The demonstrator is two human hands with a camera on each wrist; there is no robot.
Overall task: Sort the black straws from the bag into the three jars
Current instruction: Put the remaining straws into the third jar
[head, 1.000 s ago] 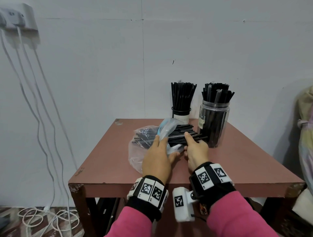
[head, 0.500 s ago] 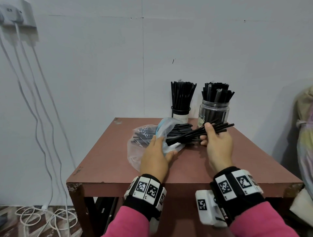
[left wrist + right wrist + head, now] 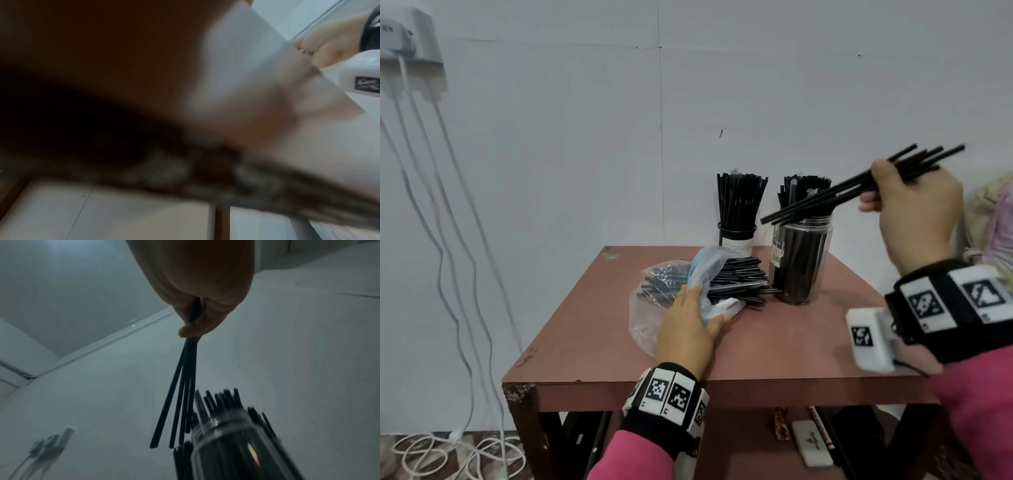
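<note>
Clutter under the table (image 3: 774, 342) includes a white box (image 3: 811, 443). On the table, the left hand (image 3: 686, 330) lies with straight fingers on the plastic bag (image 3: 654, 301) of straws. Beyond the bag stands the clear jar (image 3: 800, 260), packed with straws, and behind it a smaller jar (image 3: 737, 236). Above the clear jar, the right hand (image 3: 914, 209) pinches a bundle of black straws (image 3: 825, 195), tilted, lower tips over the jar's mouth.

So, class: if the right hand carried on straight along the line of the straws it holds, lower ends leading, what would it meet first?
Probably the black straws standing in the clear jar. The right hand grips its bundle of straws slanting down to the left, tips near that jar's mouth, though depth is unclear.
</note>
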